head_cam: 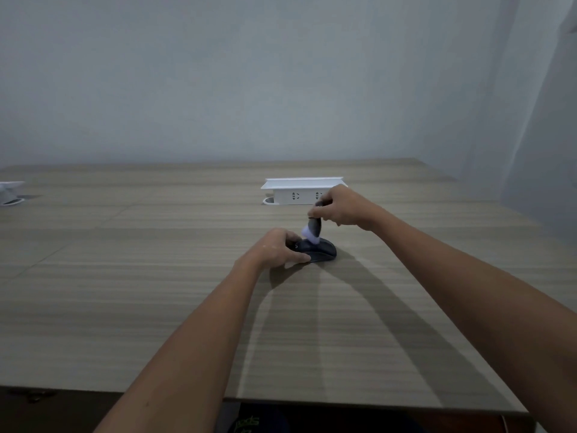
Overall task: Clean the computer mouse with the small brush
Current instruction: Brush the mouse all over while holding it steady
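Note:
A dark computer mouse (321, 252) lies on the wooden table (156, 292), a little right of the middle. My left hand (276, 249) grips its left side, thumb along the near edge. Just above it my right hand (345, 206) pinches the dark handle of a small brush (313, 228). The brush points down, and its white bristles touch the top of the mouse near my left fingers.
A raised white power socket box (299, 192) stands on the table just behind my right hand. Another white object (11, 192) sits at the far left edge. A pale wall rises behind the table. The table's near edge runs across the bottom.

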